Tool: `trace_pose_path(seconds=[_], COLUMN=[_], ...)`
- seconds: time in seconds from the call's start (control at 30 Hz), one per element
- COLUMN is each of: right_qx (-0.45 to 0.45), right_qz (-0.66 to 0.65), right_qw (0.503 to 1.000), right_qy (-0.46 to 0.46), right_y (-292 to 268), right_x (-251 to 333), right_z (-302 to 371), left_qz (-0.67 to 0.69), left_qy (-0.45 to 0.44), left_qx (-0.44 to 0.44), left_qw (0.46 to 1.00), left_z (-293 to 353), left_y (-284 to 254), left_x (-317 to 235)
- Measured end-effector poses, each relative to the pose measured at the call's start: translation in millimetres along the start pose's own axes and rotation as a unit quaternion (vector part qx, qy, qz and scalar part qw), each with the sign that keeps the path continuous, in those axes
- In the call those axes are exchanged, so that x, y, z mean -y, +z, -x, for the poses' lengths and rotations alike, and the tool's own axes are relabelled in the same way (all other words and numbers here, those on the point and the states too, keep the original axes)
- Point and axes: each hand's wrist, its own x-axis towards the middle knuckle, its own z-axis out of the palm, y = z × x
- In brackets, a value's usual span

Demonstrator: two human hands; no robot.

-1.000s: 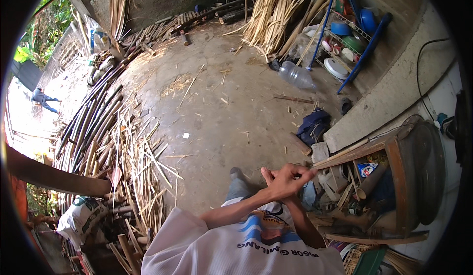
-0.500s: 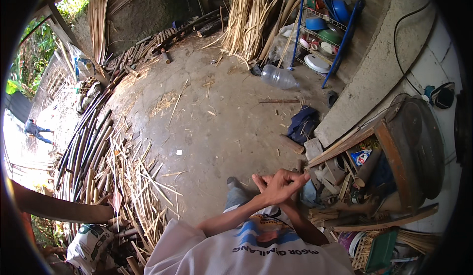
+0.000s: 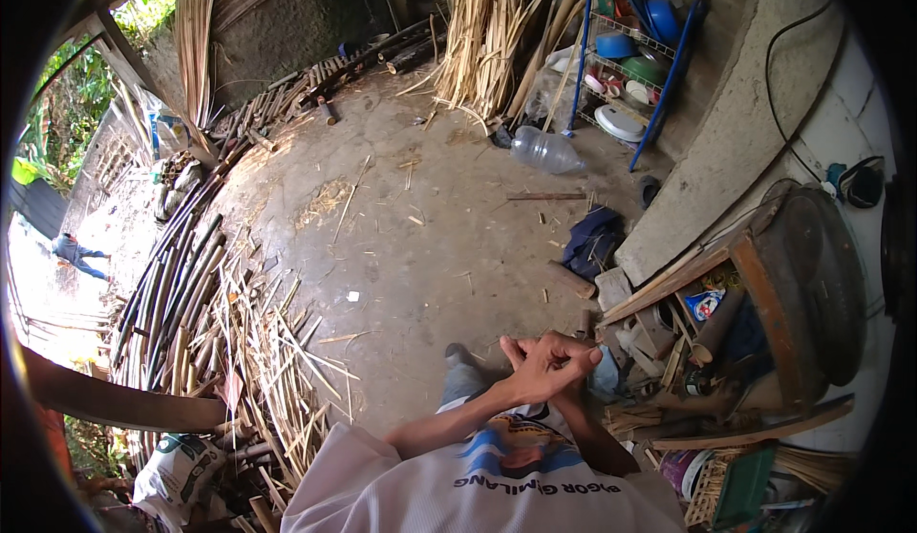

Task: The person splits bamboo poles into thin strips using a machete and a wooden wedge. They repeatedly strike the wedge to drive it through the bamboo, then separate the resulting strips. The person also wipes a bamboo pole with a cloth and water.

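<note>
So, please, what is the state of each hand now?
Left hand: crossed over the other; open or closed cannot be told.
Right hand: partly hidden behind it; cannot be told either.

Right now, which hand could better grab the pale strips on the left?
Probably the left hand: its forearm is nearer the pale strips. The right hand has its forearm farther over.

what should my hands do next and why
I'd probably ease the left hand off the right hand: the two overlap in front of the white shirt, and no held thing shows in either, so parting them would likely free both.
</note>
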Motion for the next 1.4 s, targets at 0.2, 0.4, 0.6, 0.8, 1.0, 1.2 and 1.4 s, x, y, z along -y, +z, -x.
trace_pose_path(seconds=[0.2, 0.4, 0.6, 0.8, 1.0, 1.2, 1.4], right_qx=[0.021, 0.072, -0.010, -0.084, -0.020, -0.199, -0.095], right_qz=[0.017, 0.106, -0.019, -0.197, -0.163, -0.036, -0.041], right_qw=[1.000, 0.992, 1.000, 0.977, 0.986, 0.979, 0.994], right_qy=[-0.004, -0.022, -0.004, -0.007, -0.011, -0.005, 0.038], right_y=[4, 7, 18, 60, 121, 48, 39], right_x=[-5, -18, -16, -42, -96, 4, -21], right_z=[2, 6, 9, 0, -20, -4, -5], left_qz=[0.060, 0.053, 0.490, -0.122, 0.034, 0.006, 0.015], left_qy=[0.057, 0.048, 0.269, 0.072, 0.024, 0.024, 0.035], left_qx=[-0.026, 0.019, -0.005, -0.068, -0.022, -0.074, 0.041], left_qw=[0.996, 0.997, 0.829, 0.988, 0.999, 0.997, 0.998], left_z=[4, 3, -3, 10, -1, -4, -12], left_y=[3, 4, 42, -10, 4, 0, 8], left_x=[2, 15, 67, 20, 4, 25, 31])
